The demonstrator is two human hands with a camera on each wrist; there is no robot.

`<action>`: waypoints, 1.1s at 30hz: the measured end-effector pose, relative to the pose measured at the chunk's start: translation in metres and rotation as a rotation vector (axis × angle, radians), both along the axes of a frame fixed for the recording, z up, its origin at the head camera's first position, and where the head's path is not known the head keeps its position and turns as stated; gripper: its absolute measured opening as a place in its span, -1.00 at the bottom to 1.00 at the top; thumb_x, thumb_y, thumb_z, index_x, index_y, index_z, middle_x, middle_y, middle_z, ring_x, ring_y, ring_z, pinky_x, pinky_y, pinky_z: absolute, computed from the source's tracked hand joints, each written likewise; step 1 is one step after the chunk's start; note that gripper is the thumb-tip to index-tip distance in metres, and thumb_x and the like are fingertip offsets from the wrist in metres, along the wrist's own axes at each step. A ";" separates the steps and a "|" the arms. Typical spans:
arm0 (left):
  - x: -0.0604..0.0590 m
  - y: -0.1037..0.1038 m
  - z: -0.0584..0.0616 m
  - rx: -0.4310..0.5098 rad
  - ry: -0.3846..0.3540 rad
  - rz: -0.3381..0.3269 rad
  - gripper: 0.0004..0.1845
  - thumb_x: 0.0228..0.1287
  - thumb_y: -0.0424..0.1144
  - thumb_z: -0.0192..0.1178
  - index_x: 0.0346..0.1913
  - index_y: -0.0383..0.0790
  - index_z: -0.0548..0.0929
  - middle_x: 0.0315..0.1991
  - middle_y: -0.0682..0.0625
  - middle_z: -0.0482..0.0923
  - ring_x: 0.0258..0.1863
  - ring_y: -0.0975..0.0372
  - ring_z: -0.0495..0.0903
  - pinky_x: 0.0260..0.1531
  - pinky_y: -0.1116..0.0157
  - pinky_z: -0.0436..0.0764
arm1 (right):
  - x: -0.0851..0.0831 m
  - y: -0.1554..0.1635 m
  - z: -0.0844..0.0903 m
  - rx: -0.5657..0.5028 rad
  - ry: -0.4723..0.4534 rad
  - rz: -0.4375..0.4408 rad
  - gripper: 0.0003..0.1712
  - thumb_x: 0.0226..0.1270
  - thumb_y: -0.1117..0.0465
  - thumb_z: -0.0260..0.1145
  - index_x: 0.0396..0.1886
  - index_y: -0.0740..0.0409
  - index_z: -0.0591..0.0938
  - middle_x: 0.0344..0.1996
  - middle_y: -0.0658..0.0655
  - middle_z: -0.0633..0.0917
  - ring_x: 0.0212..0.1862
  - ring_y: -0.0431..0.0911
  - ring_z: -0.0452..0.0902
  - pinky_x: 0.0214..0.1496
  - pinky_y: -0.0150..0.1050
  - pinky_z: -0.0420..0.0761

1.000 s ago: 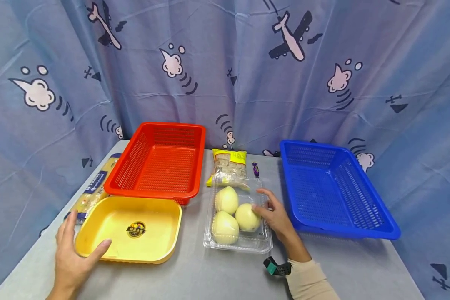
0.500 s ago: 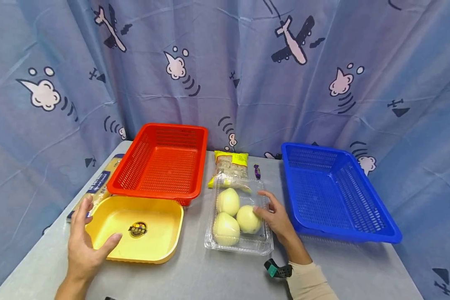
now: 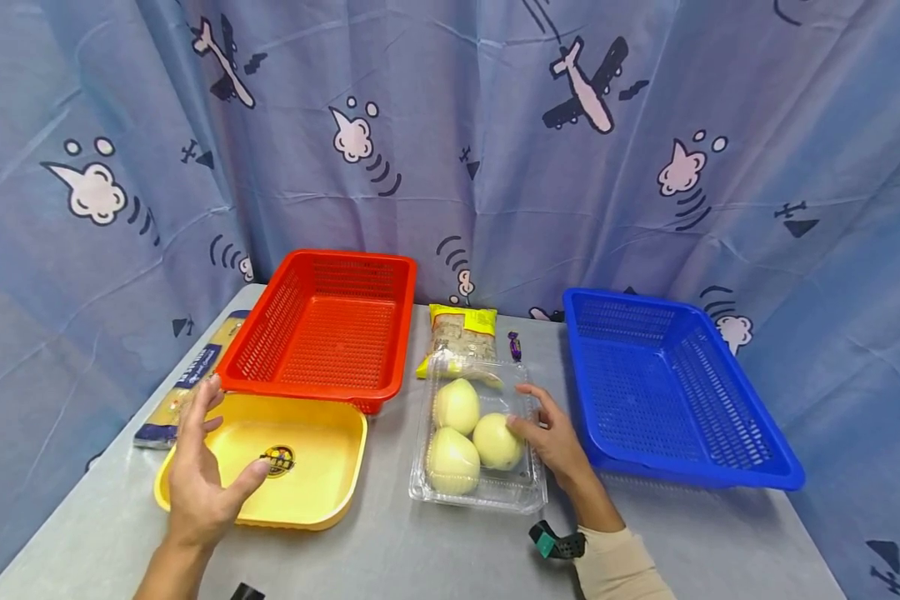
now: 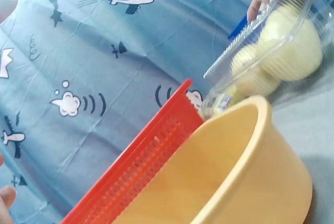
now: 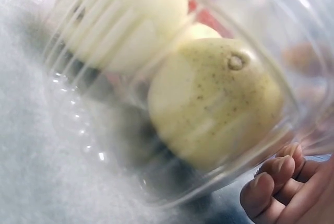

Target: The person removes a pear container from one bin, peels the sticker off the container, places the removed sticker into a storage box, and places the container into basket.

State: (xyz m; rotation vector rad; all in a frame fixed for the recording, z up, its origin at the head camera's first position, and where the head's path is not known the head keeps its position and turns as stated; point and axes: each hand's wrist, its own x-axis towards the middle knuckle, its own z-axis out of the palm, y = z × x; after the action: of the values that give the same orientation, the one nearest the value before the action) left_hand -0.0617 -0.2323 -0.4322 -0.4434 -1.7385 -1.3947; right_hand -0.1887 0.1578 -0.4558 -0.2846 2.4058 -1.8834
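Note:
A clear plastic clamshell box (image 3: 504, 496) with three pale yellow-green, pear-like fruits (image 3: 453, 461) sits mid-table. My right hand (image 3: 558, 442) holds its right side, thumb on the lid and fingers bent at the side wall. In the right wrist view, those curled fingers (image 5: 274, 182) lie along the edge of the box, near a speckled fruit (image 5: 214, 104). My left hand (image 3: 202, 487) hovers over the left part of a yellow plastic basin (image 3: 322, 467), fingers and thumb spread, holding nothing. The left wrist view catches the basin's rim (image 4: 255, 125) and the box (image 4: 245, 59) beyond.
A red basket (image 3: 337, 342) stands behind the basin, and a blue basket (image 3: 667, 392) stands at the right. Left of the red basket lies a long packet (image 3: 172, 404). A yellow-edged bag (image 3: 461, 332) and a purple-wrapped candy (image 3: 514, 346) lie behind the box.
My left hand has moved rightward, from the basin's left edge to over its left part. The right hand stays at the box, which has not visibly moved on the table.

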 end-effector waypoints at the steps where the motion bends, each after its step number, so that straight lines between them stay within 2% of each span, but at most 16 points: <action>1: -0.001 0.002 -0.001 0.003 0.001 -0.006 0.05 -0.37 -0.59 0.30 0.40 -0.56 0.14 0.38 -0.20 0.20 0.26 0.00 0.15 0.11 0.26 0.11 | 0.000 0.000 0.000 -0.001 0.000 -0.001 -0.39 0.23 0.35 0.32 0.29 0.23 0.41 -0.50 0.15 0.40 -0.42 -0.08 0.35 -0.42 -0.30 0.44; 5: -0.005 0.013 0.003 -0.021 0.017 -0.023 0.02 -0.34 -0.55 0.33 0.37 -0.60 0.14 0.38 -0.21 0.20 0.26 0.01 0.17 0.12 0.25 0.11 | 0.000 0.001 -0.001 -0.003 -0.002 -0.002 -0.38 0.22 0.34 0.33 0.29 0.22 0.42 -0.51 0.13 0.40 -0.43 -0.10 0.35 -0.43 -0.31 0.43; 12: -0.005 0.041 0.026 -0.068 0.050 -0.077 -0.03 -0.15 -0.39 0.38 0.34 -0.66 0.13 0.39 -0.24 0.18 0.29 0.07 0.19 0.12 0.22 0.11 | 0.000 0.000 -0.002 -0.015 0.007 0.003 -0.38 0.23 0.36 0.33 0.30 0.26 0.40 -0.52 0.12 0.39 -0.45 -0.12 0.34 -0.44 -0.34 0.41; 15: -0.009 0.047 0.028 -0.082 0.053 -0.086 -0.04 -0.10 -0.33 0.39 0.34 -0.66 0.13 0.39 -0.24 0.18 0.29 0.07 0.18 0.12 0.22 0.12 | -0.001 0.000 -0.002 -0.024 0.008 0.002 -0.39 0.23 0.37 0.33 0.29 0.26 0.41 -0.52 0.12 0.39 -0.45 -0.13 0.33 -0.44 -0.35 0.39; 19: -0.013 0.055 0.030 -0.113 0.076 -0.086 -0.05 0.08 -0.12 0.39 0.32 -0.69 0.13 0.37 -0.26 0.20 0.29 0.09 0.20 0.11 0.22 0.14 | -0.001 -0.001 -0.001 -0.025 0.009 -0.001 -0.40 0.23 0.38 0.33 0.29 0.26 0.42 -0.53 0.12 0.38 -0.46 -0.14 0.31 -0.45 -0.36 0.36; 22: -0.018 0.061 0.026 -0.121 0.084 -0.096 -0.02 0.14 0.00 0.36 0.31 -0.71 0.13 0.38 -0.29 0.19 0.30 0.09 0.19 0.13 0.23 0.14 | 0.000 -0.002 0.001 -0.019 0.012 -0.003 -0.40 0.23 0.38 0.33 0.28 0.26 0.42 -0.54 0.12 0.38 -0.47 -0.16 0.30 -0.46 -0.37 0.34; 28: -0.038 0.068 0.004 -0.078 0.080 -0.170 0.02 0.11 0.00 0.39 0.34 -0.67 0.11 0.38 -0.29 0.18 0.30 0.03 0.18 0.12 0.17 0.16 | 0.000 -0.001 0.001 -0.001 0.018 -0.008 -0.40 0.23 0.37 0.33 0.28 0.26 0.42 -0.54 0.11 0.38 -0.47 -0.15 0.29 -0.45 -0.37 0.33; 30: -0.043 0.072 0.000 -0.070 0.072 -0.195 0.02 0.11 0.01 0.39 0.37 -0.63 0.11 0.37 -0.30 0.18 0.28 0.00 0.18 0.10 0.14 0.17 | -0.001 0.000 -0.001 0.002 0.018 -0.006 -0.39 0.22 0.36 0.33 0.29 0.27 0.41 -0.53 0.11 0.38 -0.46 -0.15 0.30 -0.45 -0.36 0.35; 33: -0.048 0.080 -0.004 -0.065 0.052 -0.218 0.02 0.12 0.04 0.38 0.40 -0.57 0.11 0.36 -0.32 0.19 0.27 -0.07 0.18 0.09 0.13 0.20 | -0.008 0.004 -0.013 -0.008 0.014 -0.006 -0.38 0.22 0.34 0.35 0.29 0.23 0.42 -0.53 0.12 0.40 -0.46 -0.13 0.32 -0.45 -0.35 0.36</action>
State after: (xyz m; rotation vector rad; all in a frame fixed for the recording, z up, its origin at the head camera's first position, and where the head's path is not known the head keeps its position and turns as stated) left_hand -0.1094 -0.1527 -0.4359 -0.7169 -1.7377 -1.4665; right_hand -0.1966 0.1614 -0.4683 -0.2927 2.4113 -1.8995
